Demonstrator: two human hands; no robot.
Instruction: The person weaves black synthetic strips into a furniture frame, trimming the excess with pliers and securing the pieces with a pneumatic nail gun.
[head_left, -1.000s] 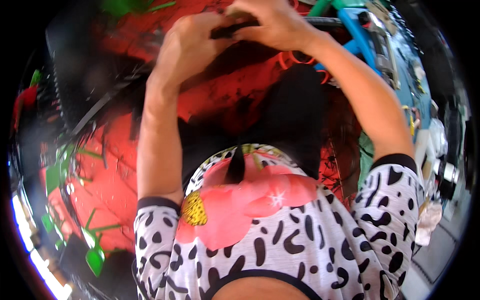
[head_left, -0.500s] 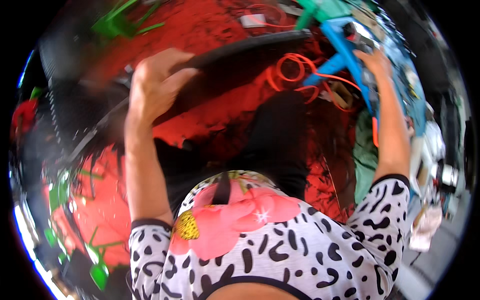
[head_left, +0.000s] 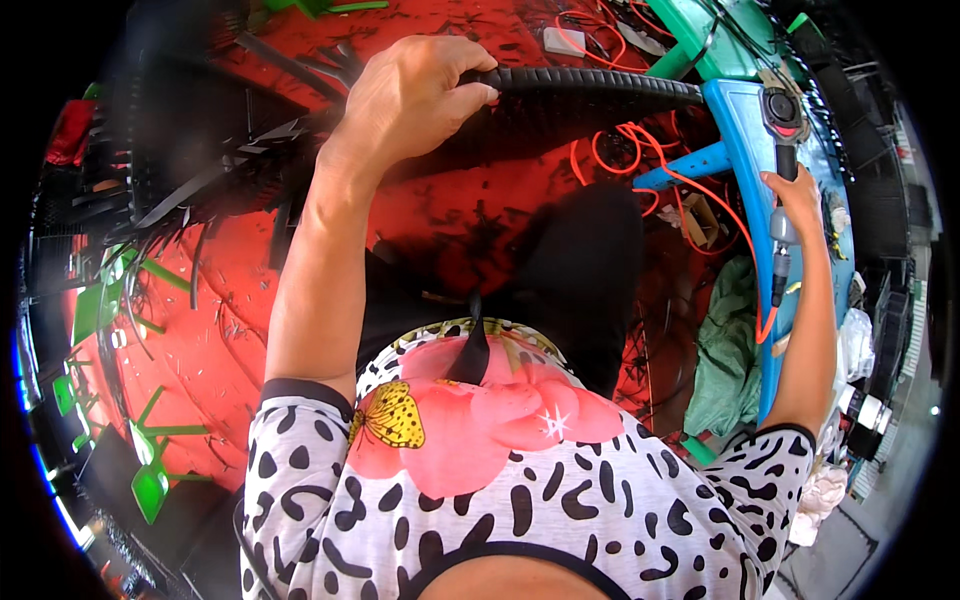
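Note:
My left hand (head_left: 415, 95) is closed on the near-left end of a black woven strip piece (head_left: 600, 84), which looks like a ribbed rim. This rim runs right, its far end resting at the corner of a blue bench (head_left: 745, 130). Dark woven material hangs below it, mostly in shadow. On the bench, my right hand (head_left: 797, 207) is closed around the handle of an air tool (head_left: 785, 115) with a round black head and a red detail. An orange hose (head_left: 767, 322) joins the tool's lower end through a metal fitting.
Coils of orange hose (head_left: 640, 145) lie on the red floor (head_left: 240, 340) among black scraps. A green bench (head_left: 690, 35) adjoins the blue one. Green cloth (head_left: 725, 350), a small cardboard box (head_left: 702, 220) and green stools (head_left: 150, 480) stand or lie around me. Loose black strips (head_left: 200, 180) spread at left.
My left hand has shifted up and right with the rim, whose far end now reaches the blue bench. My right hand and the air tool sit farther right and lower in view.

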